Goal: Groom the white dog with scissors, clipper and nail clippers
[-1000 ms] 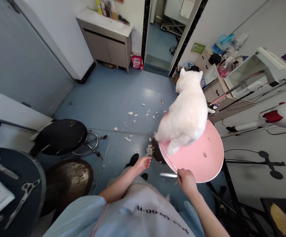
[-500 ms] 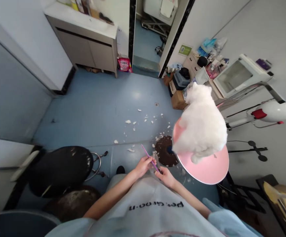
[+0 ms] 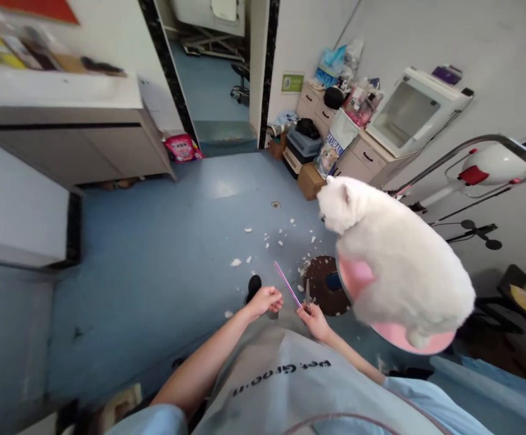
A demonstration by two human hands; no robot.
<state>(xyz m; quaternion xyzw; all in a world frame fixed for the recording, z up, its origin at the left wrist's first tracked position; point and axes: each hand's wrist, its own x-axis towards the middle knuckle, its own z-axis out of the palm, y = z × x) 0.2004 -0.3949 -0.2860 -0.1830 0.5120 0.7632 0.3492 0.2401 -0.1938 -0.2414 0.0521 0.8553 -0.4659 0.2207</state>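
My right hand (image 3: 316, 321) is held in front of my apron and grips a thin pink comb (image 3: 286, 284) and a pair of scissors (image 3: 307, 295), both pointing up and away. A little to the left, my left hand (image 3: 265, 299) has its fingers curled, a short gap from the comb. A small grey bit shows under it, and I cannot tell whether the hand holds it. To the right a fluffy white dog (image 3: 403, 260) stands on a round pink table (image 3: 396, 337), head toward the floor side.
White fur clippings (image 3: 263, 232) lie on the blue floor near the table's brown round base (image 3: 320, 284). A grey cabinet (image 3: 68, 145) is at the left and a doorway (image 3: 217, 78) behind. A stand dryer (image 3: 490, 163) and cluttered drawers (image 3: 363, 151) line the right wall.
The view swung left. My right hand came off the pink table's edge with the scissors and met my left hand in front of my apron; a pink comb appeared. The dog turned.
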